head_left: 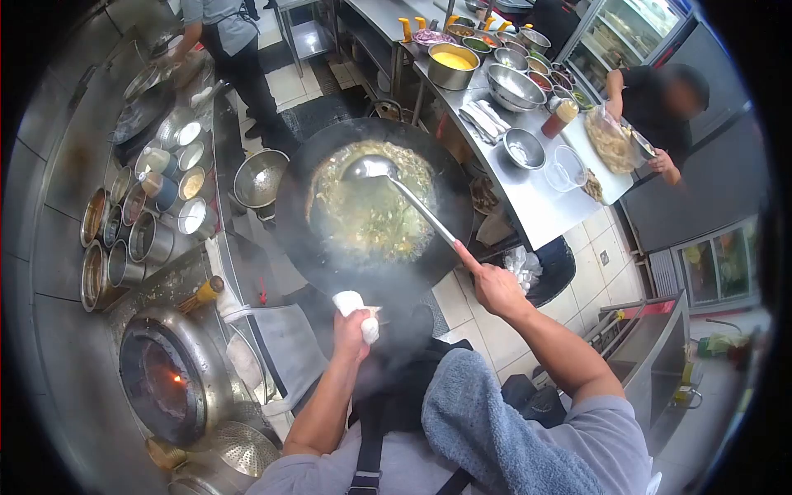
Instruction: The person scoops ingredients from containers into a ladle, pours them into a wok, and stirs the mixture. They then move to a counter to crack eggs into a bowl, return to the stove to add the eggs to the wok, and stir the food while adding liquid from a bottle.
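A large dark wok point(293, 198) holds steaming, bubbling liquid with green and yellow bits point(371, 219). My left hand point(352, 334) is closed round a white cloth point(348, 303) at the wok's near edge; steam blurs the wok's handle there. My right hand point(497, 289) grips the long handle of a ladle point(425, 213), its index finger stretched along the handle. The ladle's round bowl rests in the liquid, towards the far side of the wok.
At left stand metal pots of seasonings point(150, 238), squeeze bottles point(157, 188) and a lit burner point(165, 379). A steel counter point(536, 219) at right bears bowls and a chopping board. One person point(668, 107) holds a plastic bag behind it; another point(231, 49) stands upper left.
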`<action>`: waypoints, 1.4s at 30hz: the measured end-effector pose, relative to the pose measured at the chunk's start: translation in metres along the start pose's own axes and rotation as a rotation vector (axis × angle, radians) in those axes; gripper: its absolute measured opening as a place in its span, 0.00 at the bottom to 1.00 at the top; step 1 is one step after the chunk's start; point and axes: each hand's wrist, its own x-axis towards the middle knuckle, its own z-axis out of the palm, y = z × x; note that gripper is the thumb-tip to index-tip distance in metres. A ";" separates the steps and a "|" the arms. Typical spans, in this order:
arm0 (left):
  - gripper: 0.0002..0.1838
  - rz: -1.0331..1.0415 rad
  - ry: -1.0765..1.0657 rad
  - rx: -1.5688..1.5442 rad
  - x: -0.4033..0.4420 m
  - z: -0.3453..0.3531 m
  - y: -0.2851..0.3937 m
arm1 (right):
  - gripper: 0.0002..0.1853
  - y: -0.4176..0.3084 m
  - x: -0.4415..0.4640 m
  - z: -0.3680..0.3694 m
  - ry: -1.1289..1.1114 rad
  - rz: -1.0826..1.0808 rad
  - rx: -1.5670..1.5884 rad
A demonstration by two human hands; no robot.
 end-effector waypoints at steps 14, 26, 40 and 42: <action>0.09 -0.010 0.040 -0.072 0.045 0.022 -0.001 | 0.47 0.011 -0.081 -0.010 -0.319 -0.003 0.203; 0.12 0.077 -0.018 -0.012 -0.001 0.006 0.013 | 0.43 0.030 -0.064 -0.036 -0.063 0.127 -0.173; 0.11 -0.003 -0.032 -0.052 0.021 0.016 0.003 | 0.46 0.005 -0.059 -0.001 -0.320 -0.070 0.520; 0.11 -0.008 -0.007 -0.035 0.021 0.014 0.001 | 0.46 0.026 -0.065 -0.007 -0.251 -0.101 0.532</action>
